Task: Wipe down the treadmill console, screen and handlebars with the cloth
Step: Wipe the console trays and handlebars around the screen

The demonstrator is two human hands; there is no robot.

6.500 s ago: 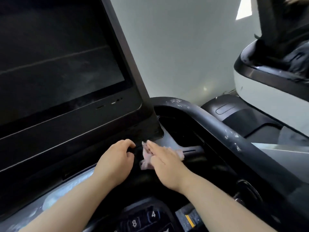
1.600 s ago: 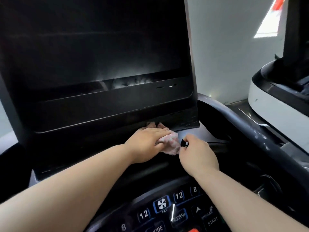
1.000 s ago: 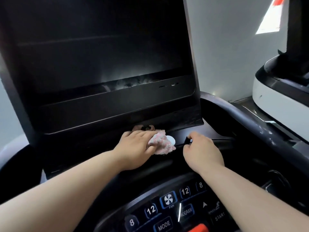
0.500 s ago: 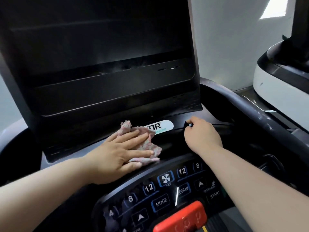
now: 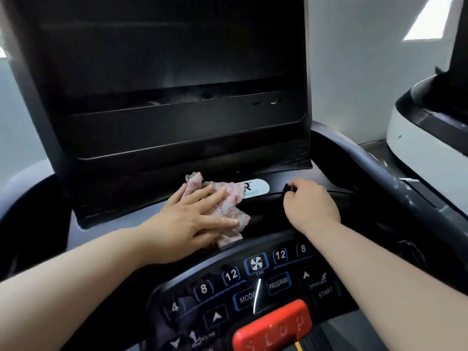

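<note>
Currently, the pink-and-white cloth (image 5: 228, 206) is pressed onto the grey ledge (image 5: 119, 221) of the treadmill console, just below the dark screen (image 5: 164, 59) and partly over a white logo label (image 5: 257, 190); it is held down by the left hand (image 5: 192, 219), whose grip is spread, fingers straight on top of the cloth. A small black knob (image 5: 290, 190) just right of the label is pinched by the right hand (image 5: 311, 206), its grip curled around that knob. Nearer the camera, the keypad (image 5: 253, 282) and red stop button (image 5: 273, 328) are noted, with the right handlebar (image 5: 379, 173) curving past and a white machine (image 5: 425, 138) beyond it.
</note>
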